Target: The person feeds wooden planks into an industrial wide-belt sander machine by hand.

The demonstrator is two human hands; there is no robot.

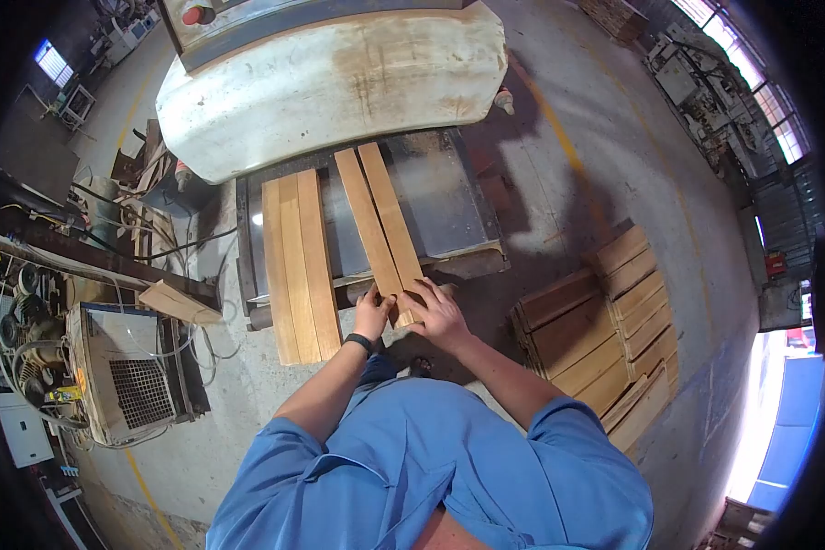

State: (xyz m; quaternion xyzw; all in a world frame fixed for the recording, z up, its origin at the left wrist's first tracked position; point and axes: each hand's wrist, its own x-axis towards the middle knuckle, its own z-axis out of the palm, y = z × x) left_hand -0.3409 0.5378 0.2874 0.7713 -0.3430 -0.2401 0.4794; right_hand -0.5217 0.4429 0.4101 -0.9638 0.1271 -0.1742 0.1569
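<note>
- Currently, three pale boards [290,247] are lying edge to edge on the surface [442,197], looking closed up, their near ends jutting past its front.
- Next to them, two narrow boards [358,202] are running alongside each other but not sitting flush: a dark gap is showing along most of their length.
- My left hand [370,319] is curling at that pair's near end; I cannot tell how tightly.
- My right hand [442,321] is spreading wide over the same end.
- On my right, stacked wood [573,353] is lying apart from both groups.
</note>
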